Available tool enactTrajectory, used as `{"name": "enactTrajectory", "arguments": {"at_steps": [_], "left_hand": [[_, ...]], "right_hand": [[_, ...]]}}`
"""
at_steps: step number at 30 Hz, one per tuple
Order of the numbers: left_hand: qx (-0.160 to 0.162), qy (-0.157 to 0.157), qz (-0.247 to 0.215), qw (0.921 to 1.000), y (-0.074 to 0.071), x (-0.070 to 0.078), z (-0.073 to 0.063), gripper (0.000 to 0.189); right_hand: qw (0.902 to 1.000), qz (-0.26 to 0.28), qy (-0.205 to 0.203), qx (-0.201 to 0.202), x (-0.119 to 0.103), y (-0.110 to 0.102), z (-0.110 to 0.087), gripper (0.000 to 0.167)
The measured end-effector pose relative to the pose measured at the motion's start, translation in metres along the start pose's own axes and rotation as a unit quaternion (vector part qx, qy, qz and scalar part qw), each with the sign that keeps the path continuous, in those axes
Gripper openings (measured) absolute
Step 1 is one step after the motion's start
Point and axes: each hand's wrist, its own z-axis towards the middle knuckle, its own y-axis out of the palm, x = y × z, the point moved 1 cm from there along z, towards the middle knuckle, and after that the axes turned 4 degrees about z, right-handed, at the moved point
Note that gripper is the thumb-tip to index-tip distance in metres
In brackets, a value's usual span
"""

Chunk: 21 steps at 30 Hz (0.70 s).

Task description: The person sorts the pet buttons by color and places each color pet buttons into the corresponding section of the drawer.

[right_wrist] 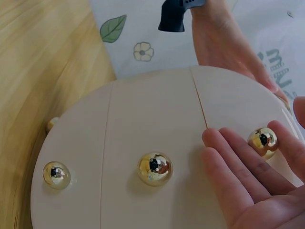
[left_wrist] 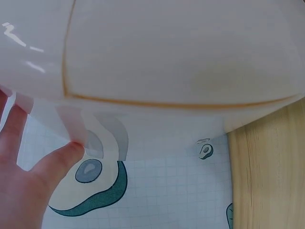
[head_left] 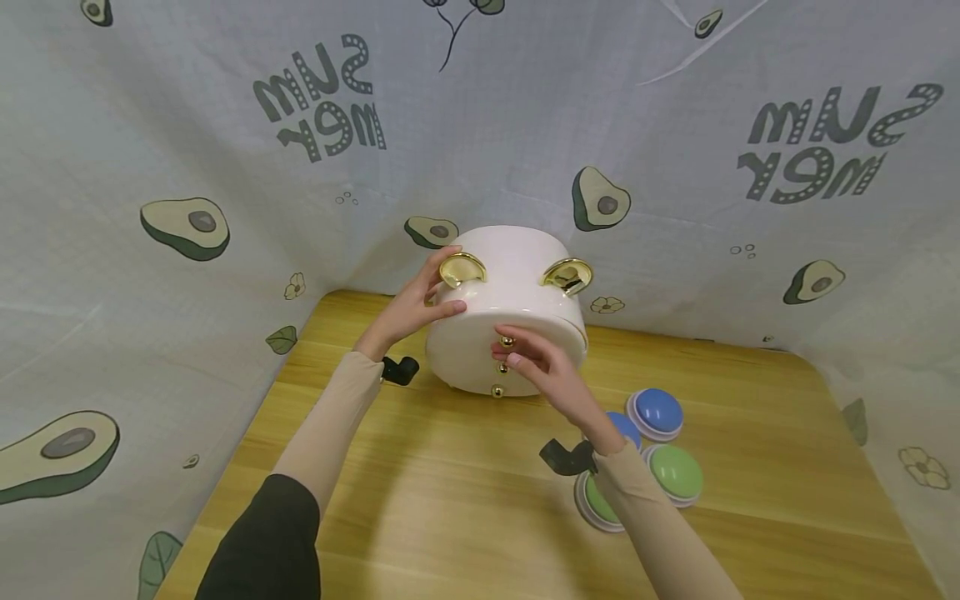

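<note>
A glossy white drawer box (head_left: 517, 250) with gold ear-shaped pieces (head_left: 567, 275) stands at the table's back edge. Three gold knobs run down its front; the middle knob (right_wrist: 155, 169) sits between two thin seams. My left hand (head_left: 416, 304) rests against the box's upper left side, thumb toward the front and fingers beside the left ear. In the left wrist view the thumb (left_wrist: 62, 162) meets the shiny wall. Around the top knob (right_wrist: 263, 142) are the fairly straight fingers of my right hand (head_left: 551, 371); one fingertip appears to touch it. The drawer fronts look flush.
To the right of the box, blue domed push buttons (head_left: 659, 410) and green ones (head_left: 677, 472) lie in a group on the wooden table (head_left: 420, 500), partly under the right forearm. A white avocado-print cloth (head_left: 480, 150) hangs behind and at both sides.
</note>
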Motion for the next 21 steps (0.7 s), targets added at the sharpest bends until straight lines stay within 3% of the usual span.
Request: {"name": "enactTrajectory", "arguments": {"at_steps": [15, 21], "left_hand": [[0.004, 0.003, -0.006, 1.0000, 0.003, 0.000, 0.000, 0.080], [0.006, 0.000, -0.006, 1.0000, 0.003, 0.002, 0.000, 0.079]], "right_hand": [[0.9999, 0.012, -0.001, -0.004, 0.001, -0.001, -0.005, 0.044], [0.9992, 0.032, -0.022, 0.000, 0.000, -0.005, -0.015, 0.044]]}}
